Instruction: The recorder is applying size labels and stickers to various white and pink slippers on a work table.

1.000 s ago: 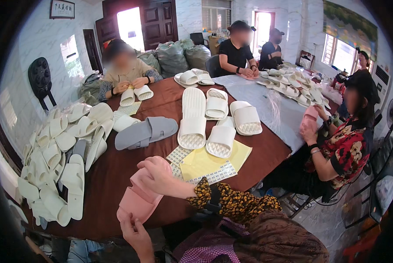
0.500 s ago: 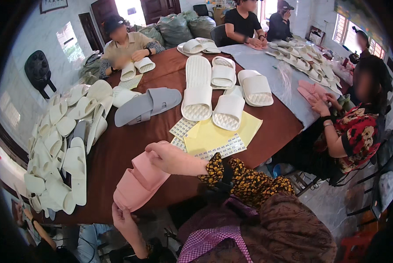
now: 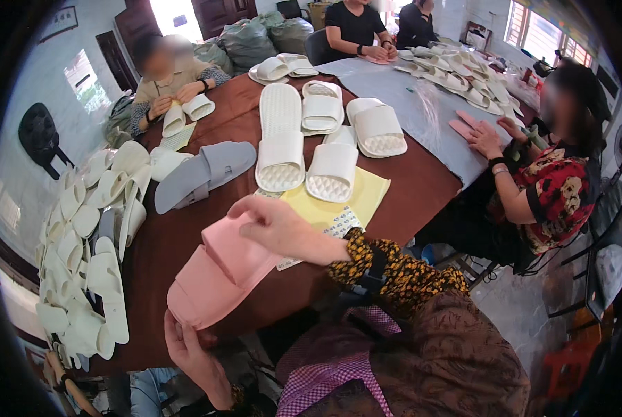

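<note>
Centrally, a pink slipper (image 3: 220, 274) is held over the near edge of a brown table (image 3: 422, 184). Its heel end is gripped from below by the left hand (image 3: 189, 344), while its strap is pinched by the right hand (image 3: 276, 226). White slippers (image 3: 81, 243) are piled at the left.

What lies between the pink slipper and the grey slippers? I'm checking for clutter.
In the head view, only bare brown table separates the pink slipper from the grey slippers.
</note>
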Tool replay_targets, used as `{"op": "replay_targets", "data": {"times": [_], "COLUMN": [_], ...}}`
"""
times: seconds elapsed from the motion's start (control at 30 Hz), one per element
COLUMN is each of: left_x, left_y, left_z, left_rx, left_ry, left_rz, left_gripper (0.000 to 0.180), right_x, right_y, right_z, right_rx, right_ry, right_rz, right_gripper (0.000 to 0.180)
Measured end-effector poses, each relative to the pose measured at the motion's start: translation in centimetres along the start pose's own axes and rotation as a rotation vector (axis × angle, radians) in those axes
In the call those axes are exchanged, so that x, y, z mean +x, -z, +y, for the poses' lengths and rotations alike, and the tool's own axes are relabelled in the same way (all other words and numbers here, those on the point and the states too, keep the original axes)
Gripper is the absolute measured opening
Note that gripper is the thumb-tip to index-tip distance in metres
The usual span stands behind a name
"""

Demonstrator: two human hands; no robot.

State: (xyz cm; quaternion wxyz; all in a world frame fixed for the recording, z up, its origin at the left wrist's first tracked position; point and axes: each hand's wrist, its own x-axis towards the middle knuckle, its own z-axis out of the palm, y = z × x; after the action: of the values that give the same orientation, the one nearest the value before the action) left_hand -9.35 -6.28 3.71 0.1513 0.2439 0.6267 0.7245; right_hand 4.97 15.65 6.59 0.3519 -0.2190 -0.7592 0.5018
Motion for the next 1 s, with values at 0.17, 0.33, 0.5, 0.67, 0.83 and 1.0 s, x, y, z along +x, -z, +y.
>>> {"op": "replay_targets", "data": {"times": [0.17,0.33,0.5,0.67,0.83,1.0], "left_x": [0.1,1.6,3.5,3.6,3.3,3.2], "left_y": [-2.4,-1.9,-1.9,-2.4,-2.6,-2.4], "left_z": [0.9,-1.5,-4.6,-5.0,-5.5,-5.7], "left_rx": [0.022,0.254,0.452,0.618,0.601,0.635], "left_ry": [-0.085,-0.148,-0.286,-0.491,-0.515,-0.554], "left_rz": [-0.164,-0.232,-0.172,-0.170,-0.163,-0.142], "left_gripper": [0.041,0.030,0.018,0.012,0.011,0.012], "right_x": [-1.6,-1.8,-2.4,-2.2,-3.5,-2.4], "right_y": [6.9,15.9,26.8,32.4,37.5,33.7], "right_z": [-0.3,1.1,5.8,8.7,13.2,12.4], "right_rx": [0.198,0.324,0.248,0.290,0.328,-0.159], "right_ry": [-0.123,-0.112,-0.013,-0.014,-0.214,-0.490], "right_rz": [0.198,0.584,0.914,1.048,0.957,0.725], "right_gripper": [0.028,0.030,0.037,0.034,0.022,0.036]}}
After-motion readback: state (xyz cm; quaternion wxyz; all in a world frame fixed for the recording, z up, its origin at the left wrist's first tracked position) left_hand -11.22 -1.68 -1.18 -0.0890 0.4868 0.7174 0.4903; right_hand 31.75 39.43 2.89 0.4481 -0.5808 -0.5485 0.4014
